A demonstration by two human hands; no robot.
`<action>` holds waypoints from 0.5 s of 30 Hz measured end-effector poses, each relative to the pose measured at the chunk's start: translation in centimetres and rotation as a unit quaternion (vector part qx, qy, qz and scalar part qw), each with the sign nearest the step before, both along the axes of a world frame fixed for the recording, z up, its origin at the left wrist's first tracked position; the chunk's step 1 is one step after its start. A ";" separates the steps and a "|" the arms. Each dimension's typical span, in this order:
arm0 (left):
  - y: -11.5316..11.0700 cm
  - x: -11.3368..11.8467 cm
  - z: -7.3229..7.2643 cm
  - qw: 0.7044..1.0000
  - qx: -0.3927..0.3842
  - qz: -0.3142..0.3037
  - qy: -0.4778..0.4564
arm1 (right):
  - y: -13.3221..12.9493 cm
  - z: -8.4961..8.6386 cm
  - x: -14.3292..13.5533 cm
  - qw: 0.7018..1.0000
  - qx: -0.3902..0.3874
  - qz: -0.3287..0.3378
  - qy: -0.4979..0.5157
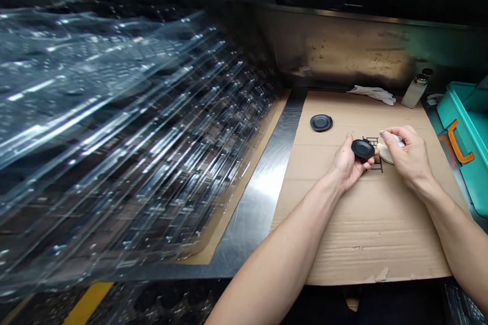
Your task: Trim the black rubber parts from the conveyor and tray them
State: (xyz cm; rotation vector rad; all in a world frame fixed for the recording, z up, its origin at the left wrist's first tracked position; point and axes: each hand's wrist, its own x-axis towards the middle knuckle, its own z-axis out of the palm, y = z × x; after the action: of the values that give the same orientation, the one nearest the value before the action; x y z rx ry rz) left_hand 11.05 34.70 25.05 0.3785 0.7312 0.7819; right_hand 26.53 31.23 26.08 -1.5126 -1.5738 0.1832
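My left hand is closed around a black oval plastic part shaped like a shallow dish, with its hollow side turned up. Just to the right, my right hand is closed in a pinch on a whitish wad of cloth, partly hidden by the fingers. Below that hand shows a cream rounded piece; whether it belongs to the cloth I cannot tell. A second black oval part lies on the cardboard sheet, up and left of my hands.
Stacked clear plastic trays, blurred, fill the left side. At the back lie white gloves beside a small bottle with a dark cap. A teal box with an orange handle stands at right. A metal wall closes off the back.
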 end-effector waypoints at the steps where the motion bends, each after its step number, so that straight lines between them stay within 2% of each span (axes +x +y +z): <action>1: -0.1 0.1 -0.2 1.000 0.018 0.000 0.002 | -0.2 0.1 -0.4 1.000 -0.008 0.020 -0.009; 5: -0.7 0.7 -1.4 0.994 0.102 0.026 0.008 | -0.7 -0.4 -1.2 0.993 -0.016 0.082 -0.084; 10: -1.1 1.2 -2.8 0.978 0.196 0.053 0.045 | -0.6 -1.3 -0.5 0.976 -0.033 0.086 -0.197; 15: -1.1 1.3 -3.4 0.970 0.220 0.063 0.083 | -0.7 -1.0 -0.8 0.976 -0.039 0.103 -0.187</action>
State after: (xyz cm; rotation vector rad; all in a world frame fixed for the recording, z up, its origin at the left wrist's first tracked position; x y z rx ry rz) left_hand 12.32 33.55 21.64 0.8126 0.7396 1.0448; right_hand 25.78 30.52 25.10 -1.5044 -2.0470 0.0801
